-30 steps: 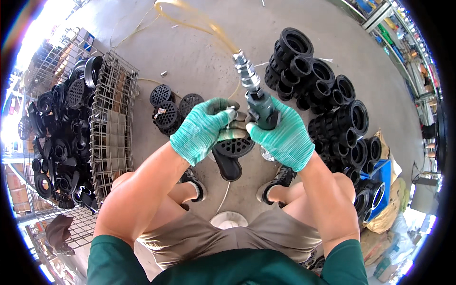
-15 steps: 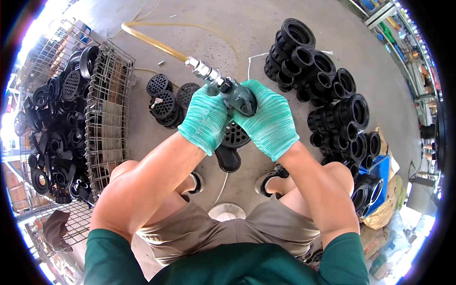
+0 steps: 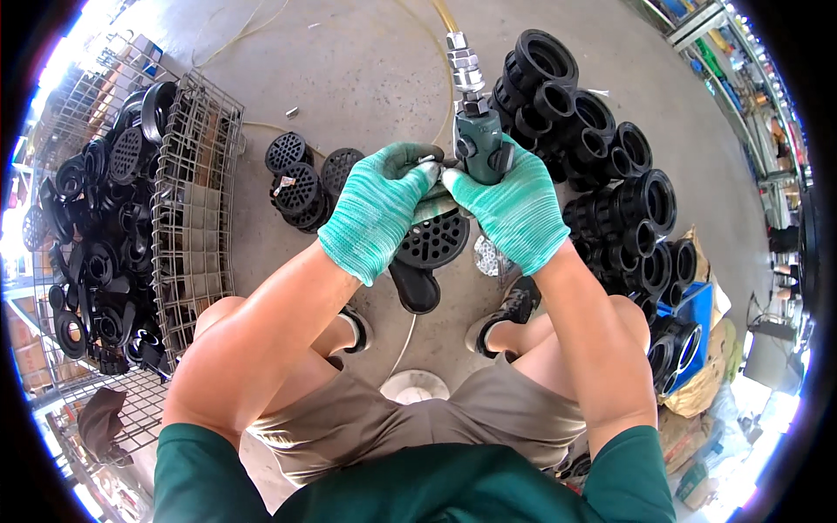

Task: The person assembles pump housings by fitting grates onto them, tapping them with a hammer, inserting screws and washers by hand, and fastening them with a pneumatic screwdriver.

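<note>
My right hand [image 3: 520, 207], in a green knit glove, is wrapped round a dark green air tool [image 3: 477, 144] with a metal hose fitting at its top end. Close beside it, my left hand [image 3: 370, 209], gloved alike, has thumb and fingers pinched together at the tool's lower left side. What lies in that pinch is too small and covered to name. Below both hands sits a round black drain grate [image 3: 432, 241] with many holes, its upper edge hidden by my gloves. A black rounded outlet piece [image 3: 415, 288] sticks out from under it.
Black grates [image 3: 299, 187] are stacked left of centre. A wire basket [image 3: 193, 209] full of black parts [image 3: 100, 261] stands further left. Rows of black ring fittings [image 3: 623, 209] lie at right by a blue crate [image 3: 695, 336]. A yellowish hose [image 3: 445, 16] runs to the tool.
The air tool has swung from leaning left to nearly upright and shifted right in my right hand. My left hand has come off it and now pinches beside it. A pale speckled piece now shows.
</note>
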### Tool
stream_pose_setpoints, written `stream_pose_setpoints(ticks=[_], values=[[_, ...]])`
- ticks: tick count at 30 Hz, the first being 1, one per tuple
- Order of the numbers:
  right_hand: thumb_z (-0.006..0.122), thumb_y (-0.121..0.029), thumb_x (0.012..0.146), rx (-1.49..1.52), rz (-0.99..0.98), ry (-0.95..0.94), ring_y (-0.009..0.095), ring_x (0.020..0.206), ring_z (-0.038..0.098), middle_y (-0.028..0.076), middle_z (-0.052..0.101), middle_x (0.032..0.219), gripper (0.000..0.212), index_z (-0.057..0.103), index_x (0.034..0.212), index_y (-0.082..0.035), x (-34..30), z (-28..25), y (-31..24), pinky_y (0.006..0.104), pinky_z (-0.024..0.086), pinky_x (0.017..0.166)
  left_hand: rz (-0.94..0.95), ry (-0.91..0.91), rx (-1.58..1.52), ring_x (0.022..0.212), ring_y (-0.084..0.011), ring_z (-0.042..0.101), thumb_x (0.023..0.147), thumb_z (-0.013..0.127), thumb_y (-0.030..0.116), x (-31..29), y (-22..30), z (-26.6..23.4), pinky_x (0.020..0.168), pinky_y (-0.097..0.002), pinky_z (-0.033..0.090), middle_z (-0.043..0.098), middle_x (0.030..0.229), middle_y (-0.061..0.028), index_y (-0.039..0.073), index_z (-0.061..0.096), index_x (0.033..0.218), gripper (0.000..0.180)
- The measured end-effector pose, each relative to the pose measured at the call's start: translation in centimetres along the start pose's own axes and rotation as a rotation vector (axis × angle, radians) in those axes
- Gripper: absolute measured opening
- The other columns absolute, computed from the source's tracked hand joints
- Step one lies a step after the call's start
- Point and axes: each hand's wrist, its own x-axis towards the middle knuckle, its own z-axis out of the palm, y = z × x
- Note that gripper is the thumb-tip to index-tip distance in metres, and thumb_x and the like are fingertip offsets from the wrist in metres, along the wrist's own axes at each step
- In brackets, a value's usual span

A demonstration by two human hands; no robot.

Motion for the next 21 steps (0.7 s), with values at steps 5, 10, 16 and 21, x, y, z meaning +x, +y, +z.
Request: stream_pose_setpoints(ticks=[5,10,16,21], values=[[0.078,-0.017,0.084,0.008,0.013,-0.047,0.019,0.083,0.07,0.012,0.074,0.094,0.032,0.067,0.11,-0.001,-0.2,0.3,-0.3,0.0335,0.056,0.079,0.025,0.039,0.143,0.103,-0.0256,0.07,0.101,0.06,0.009,-0.3,0.3,0.2,0.096,-0.0404,0.061,0.066,0.116,-0.0151,-0.008,0.056,0.127,0.031],[0.078,-0.017,0.084,0.014,0.046,-0.027,0.018,0.083,0.069,0.011,0.073,0.094,0.032,0.067,0.109,-0.001,-0.1,0.7,0.2,0.033,0.056,0.079,-0.001,-0.004,0.128,0.103,-0.0267,0.07,0.102,0.059,0.012,-0.1,-0.1,-0.4,0.096,-0.0414,0.06,0.066,0.115,-0.0158,-0.008,0.056,0.127,0.032],[0.079,-0.016,0.085,0.057,0.043,0.044,0.016,0.081,0.067,0.008,0.072,0.091,0.03,0.066,0.109,-0.001,-0.4,1.2,0.2,0.0328,0.056,0.078,-0.035,-0.095,-0.018,0.107,-0.0274,0.068,0.103,0.059,0.015,-0.2,-0.1,-1.0,0.098,-0.0426,0.059,0.065,0.118,-0.0163,-0.008,0.056,0.127,0.033],[0.079,-0.014,0.085,0.085,-0.04,0.089,0.016,0.081,0.067,0.007,0.072,0.092,0.03,0.065,0.109,-0.002,-0.9,1.9,0.9,0.0318,0.056,0.078,-0.006,-0.089,-0.005,0.109,-0.0269,0.067,0.101,0.061,0.014,-0.5,0.3,-1.2,0.099,-0.0424,0.058,0.064,0.12,-0.017,-0.008,0.057,0.127,0.034]])
